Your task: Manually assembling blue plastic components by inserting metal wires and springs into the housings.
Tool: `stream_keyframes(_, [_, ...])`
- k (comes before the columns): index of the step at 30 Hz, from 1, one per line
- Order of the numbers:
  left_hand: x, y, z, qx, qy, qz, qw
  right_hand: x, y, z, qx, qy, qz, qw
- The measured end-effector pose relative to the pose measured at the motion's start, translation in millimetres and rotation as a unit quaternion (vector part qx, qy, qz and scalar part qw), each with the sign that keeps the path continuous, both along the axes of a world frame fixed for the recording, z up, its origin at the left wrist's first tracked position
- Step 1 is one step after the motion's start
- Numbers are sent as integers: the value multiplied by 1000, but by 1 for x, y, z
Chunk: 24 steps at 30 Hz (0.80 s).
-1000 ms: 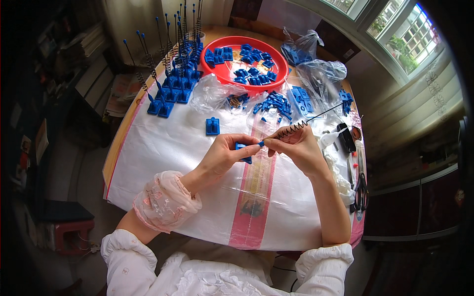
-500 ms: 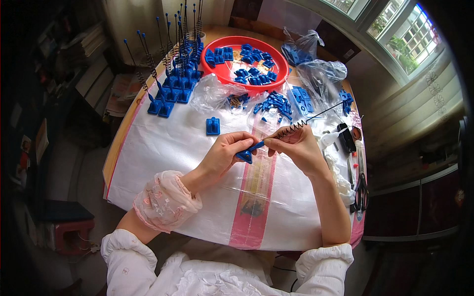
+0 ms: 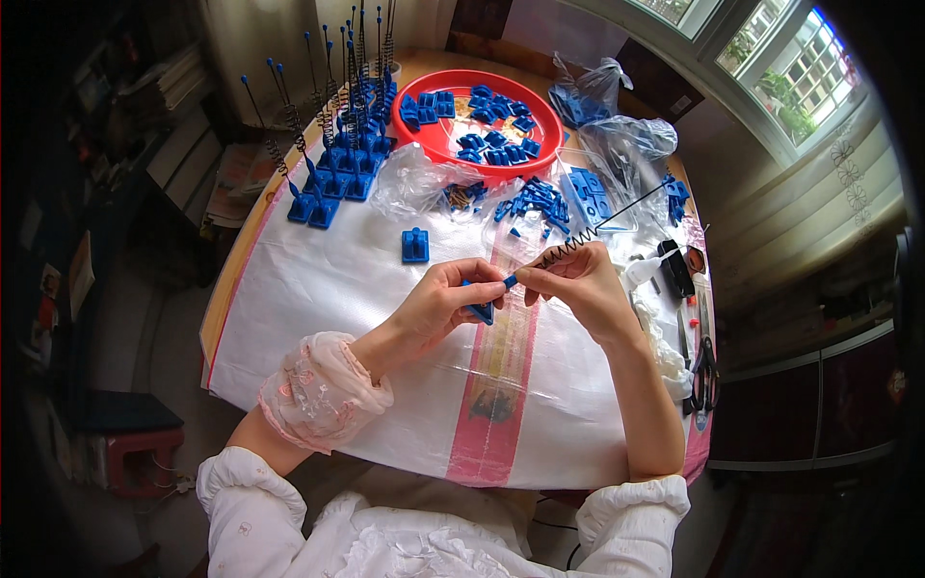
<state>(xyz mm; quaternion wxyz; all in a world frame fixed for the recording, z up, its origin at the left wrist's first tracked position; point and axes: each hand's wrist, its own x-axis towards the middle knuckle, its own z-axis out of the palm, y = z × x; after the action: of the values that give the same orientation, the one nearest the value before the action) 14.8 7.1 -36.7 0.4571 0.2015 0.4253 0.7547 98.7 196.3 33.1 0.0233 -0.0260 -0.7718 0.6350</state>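
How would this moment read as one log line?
left hand: holds small blue plastic block | right hand: holds thin black coiled spring rod | tip at block

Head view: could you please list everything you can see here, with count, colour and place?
Table: one, white cover with a pink stripe, centre.
Tray: one, red, far centre, holding blue clips.
Spring rods on blue bases: many, far left.
Lone clip: one, blue, mid-table.
Loose clips: several, blue, below the tray.
Bags: several, clear, far right.
Scissors: one, dark, right edge.
Spring rod: one, dark, in right hand.
Blue piece: one, in left hand.
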Motion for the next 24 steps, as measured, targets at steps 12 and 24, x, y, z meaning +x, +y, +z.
stream_keyframes(12, [-2, -9, 11, 21, -246, -160, 956, -5, 6, -14, -84, -85, -2, 993])
stream_keyframes(24, [-7, -12, 9, 78, -272, -194, 939, -6, 0, -16, -180, -80, 26, 980])
